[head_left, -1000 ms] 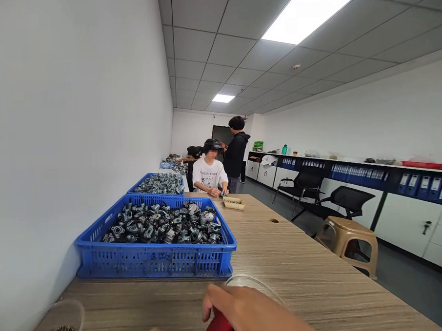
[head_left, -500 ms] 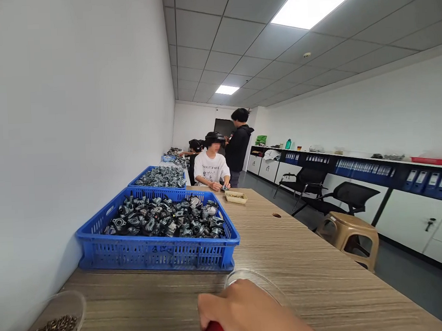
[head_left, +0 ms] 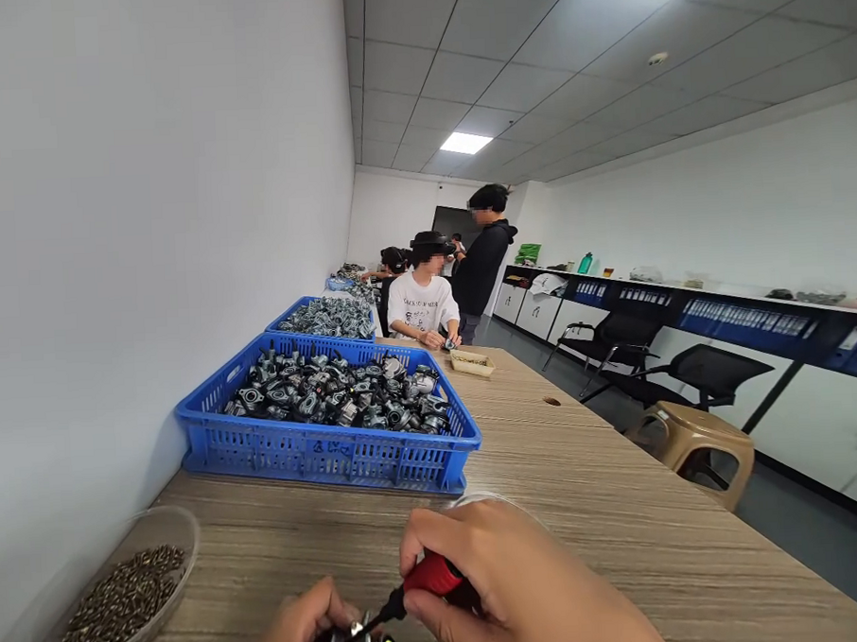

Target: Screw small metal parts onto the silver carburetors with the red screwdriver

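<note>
My right hand [head_left: 496, 574] is closed around the red and black handle of a screwdriver [head_left: 431, 576]. Its dark shaft slants down to the left, and the tip meets a small black and silver metal part [head_left: 350, 641] at the bottom edge. Fingers of my left hand [head_left: 304, 625] curl round that part from the left; its lower portion is cut off by the frame. Behind my right hand, the rim of a clear round container [head_left: 483, 497] shows, mostly hidden.
A blue crate [head_left: 327, 453] full of similar metal parts stands ahead, with another blue crate [head_left: 325, 318] behind. At left sits a clear tub [head_left: 190, 559] of small screws [head_left: 125, 604]. Across the table a person [head_left: 422, 302] handles a part near a cream tray [head_left: 473, 363].
The view has tilted down and turned left. My left hand and the metal part have come into view, and the screwdriver's tip now shows at the part.
</note>
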`<state>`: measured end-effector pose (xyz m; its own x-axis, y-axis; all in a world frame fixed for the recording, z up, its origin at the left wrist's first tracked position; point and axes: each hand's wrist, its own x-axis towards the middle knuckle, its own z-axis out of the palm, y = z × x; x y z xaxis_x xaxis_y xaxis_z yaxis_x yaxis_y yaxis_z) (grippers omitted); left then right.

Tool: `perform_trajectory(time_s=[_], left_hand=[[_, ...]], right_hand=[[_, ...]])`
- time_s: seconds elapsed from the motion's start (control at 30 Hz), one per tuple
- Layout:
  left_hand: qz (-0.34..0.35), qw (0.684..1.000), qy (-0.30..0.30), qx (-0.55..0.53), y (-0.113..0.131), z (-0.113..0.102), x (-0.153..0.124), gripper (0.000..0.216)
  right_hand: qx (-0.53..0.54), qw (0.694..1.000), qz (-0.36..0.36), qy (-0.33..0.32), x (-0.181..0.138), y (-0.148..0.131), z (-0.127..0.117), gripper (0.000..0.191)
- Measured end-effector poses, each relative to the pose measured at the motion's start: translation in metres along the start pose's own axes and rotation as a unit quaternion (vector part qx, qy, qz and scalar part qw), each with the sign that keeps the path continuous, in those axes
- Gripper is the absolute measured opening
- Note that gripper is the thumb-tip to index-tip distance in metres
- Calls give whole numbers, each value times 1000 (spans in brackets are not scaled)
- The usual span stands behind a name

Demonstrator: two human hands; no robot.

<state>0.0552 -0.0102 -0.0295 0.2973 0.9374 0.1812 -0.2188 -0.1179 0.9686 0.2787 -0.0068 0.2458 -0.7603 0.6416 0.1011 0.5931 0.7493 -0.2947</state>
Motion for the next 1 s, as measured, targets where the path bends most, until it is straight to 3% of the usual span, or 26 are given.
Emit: perform_trajectory(time_s=[0.27, 0.43, 0.63, 1.0], left_hand=[[51, 998, 21, 9, -7, -18, 3, 47], [3, 1000, -9, 16, 6, -19, -2, 46], [-80, 996, 3, -35, 21, -14, -5, 50], [-79, 996, -14, -25, 26, -16, -6, 43]], right_hand=[[9, 997, -59, 50, 6, 12, 2, 18], [11, 997, -64, 42, 7, 14, 2, 20], [14, 997, -67, 38, 14, 16, 8, 20], [27, 994, -86, 54, 15, 22, 9, 26]])
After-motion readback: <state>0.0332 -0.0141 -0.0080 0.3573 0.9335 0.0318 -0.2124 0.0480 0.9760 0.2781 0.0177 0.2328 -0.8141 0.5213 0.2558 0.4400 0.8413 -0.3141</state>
